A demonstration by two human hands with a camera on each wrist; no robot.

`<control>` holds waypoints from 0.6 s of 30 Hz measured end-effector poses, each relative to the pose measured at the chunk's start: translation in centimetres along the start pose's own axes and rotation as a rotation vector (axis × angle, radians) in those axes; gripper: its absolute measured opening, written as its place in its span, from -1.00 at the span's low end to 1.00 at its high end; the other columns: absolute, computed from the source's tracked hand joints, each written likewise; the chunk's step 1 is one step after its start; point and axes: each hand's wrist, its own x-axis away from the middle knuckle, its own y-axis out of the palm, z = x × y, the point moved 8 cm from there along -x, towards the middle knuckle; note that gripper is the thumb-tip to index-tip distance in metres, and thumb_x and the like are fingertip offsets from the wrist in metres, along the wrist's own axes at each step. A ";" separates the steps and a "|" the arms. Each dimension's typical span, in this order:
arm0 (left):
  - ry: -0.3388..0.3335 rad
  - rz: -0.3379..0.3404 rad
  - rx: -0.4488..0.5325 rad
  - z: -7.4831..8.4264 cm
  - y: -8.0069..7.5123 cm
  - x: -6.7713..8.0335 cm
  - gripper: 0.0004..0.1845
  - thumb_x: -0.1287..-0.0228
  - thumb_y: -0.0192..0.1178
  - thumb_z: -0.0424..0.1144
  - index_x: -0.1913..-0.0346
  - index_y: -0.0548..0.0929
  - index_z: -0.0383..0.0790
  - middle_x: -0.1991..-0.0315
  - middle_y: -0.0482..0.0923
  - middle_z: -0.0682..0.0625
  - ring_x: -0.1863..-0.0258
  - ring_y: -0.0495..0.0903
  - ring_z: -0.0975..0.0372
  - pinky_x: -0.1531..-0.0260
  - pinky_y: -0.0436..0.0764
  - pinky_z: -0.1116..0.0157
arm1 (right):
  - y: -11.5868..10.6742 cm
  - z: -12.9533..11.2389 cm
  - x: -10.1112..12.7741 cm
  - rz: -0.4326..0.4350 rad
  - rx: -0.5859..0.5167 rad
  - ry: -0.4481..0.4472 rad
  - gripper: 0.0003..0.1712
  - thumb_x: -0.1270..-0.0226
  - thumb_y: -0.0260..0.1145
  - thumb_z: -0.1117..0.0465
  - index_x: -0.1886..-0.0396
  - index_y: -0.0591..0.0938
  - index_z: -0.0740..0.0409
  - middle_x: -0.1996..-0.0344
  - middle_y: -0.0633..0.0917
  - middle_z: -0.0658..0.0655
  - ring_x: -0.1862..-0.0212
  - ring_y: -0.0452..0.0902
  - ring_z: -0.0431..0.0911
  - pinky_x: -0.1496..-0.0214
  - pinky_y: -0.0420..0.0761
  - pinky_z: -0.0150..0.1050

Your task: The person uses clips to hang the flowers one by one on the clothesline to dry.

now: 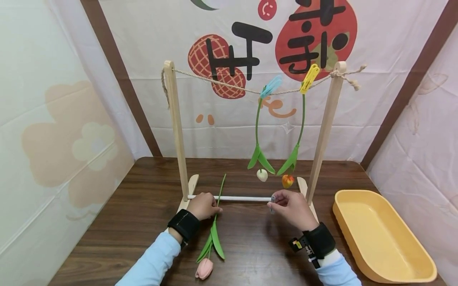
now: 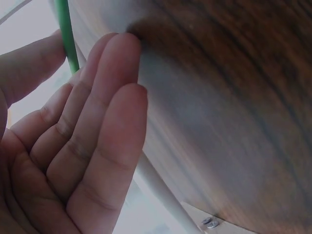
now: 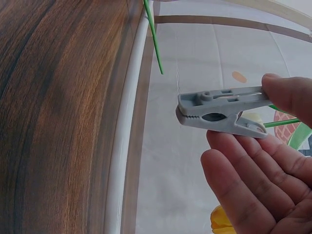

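Between hands, pink tulip, grey clothespin

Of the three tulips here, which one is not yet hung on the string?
The pink tulip, lying flat on the table with its stem under the left hand. The white tulip and orange tulip hang head down from pegs on the string.

I'm looking into a staged booth rather than a lived-in room: white cloth backdrop printed with strawberries and bold characters fills the upper frame, cartoon-flower panels stand at left, and a bare wooden table sits below.
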 end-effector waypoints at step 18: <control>0.006 0.021 0.117 0.0 0.0 0.5 -0.61 -0.22 0.36 -0.21 0.77 0.60 -0.10 0.87 0.45 0.14 0.83 0.48 0.31 0.69 0.43 0.33 | -0.2 -0.2 0.1 0.004 -0.009 0.012 -0.81 -0.11 0.53 0.19 0.35 0.68 0.12 0.49 0.67 -0.09 0.43 0.61 -0.24 0.37 0.59 -0.31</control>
